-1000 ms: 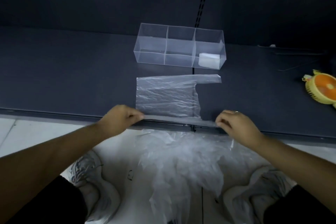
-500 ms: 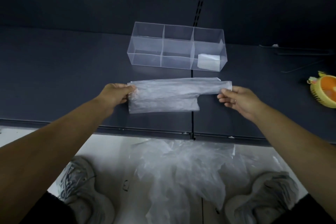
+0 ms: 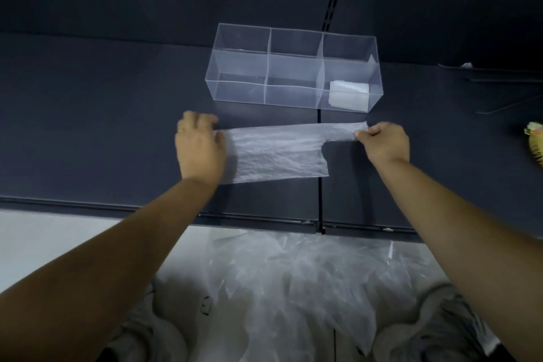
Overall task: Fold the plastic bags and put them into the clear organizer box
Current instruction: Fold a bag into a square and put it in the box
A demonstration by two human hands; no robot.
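A translucent plastic bag (image 3: 279,153), folded lengthwise in half, lies flat on the dark table (image 3: 88,126) just in front of the clear organizer box (image 3: 235,88). My left hand (image 3: 199,150) presses flat on the bag's left end, fingers spread. My right hand (image 3: 385,144) pinches the bag's handle strip at its far right end. The box has three compartments; a folded white bag (image 3: 349,95) sits in the right one. The left and middle compartments look empty.
A heap of loose plastic bags (image 3: 293,282) lies on the floor between my shoes, below the table's front edge (image 3: 117,209). An orange and yellow object (image 3: 536,141) sits at the table's right edge. A dark wall stands behind the box.
The bag's near edge was carried from the table's front edge over onto its far half. The folded bag now lies flat, my left hand pressing on it instead of gripping it.
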